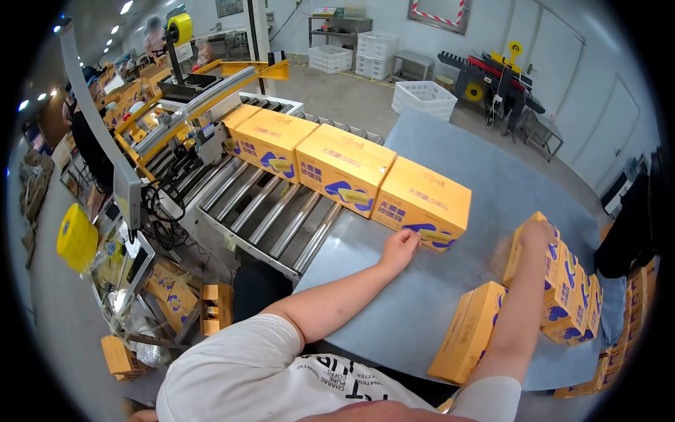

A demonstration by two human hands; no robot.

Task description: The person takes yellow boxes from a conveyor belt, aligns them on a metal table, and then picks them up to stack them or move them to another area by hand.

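A row of printed yellow cartons runs from the roller conveyor [271, 221] onto a grey metal table [394, 302]. My left hand [402, 250] has its fingers pinched together at the lower front face of the nearest carton [425, 197] in that row. Whether anything is between those fingertips is hidden. Over on the right, my right hand [538, 231] is at the top of an upright carton [517, 257], beside several more cartons [573, 299]. Its fingers are blurred and mostly hidden. Between my arms, another carton [464, 334] lies near the table's front edge.
A carton-sealing machine [190, 119] with a yellow tape roll [181, 28] stands over the conveyor at left. White crates [424, 100] and a second machine [496, 88] stand beyond the table. Stacked cartons [622, 352] are on the right.
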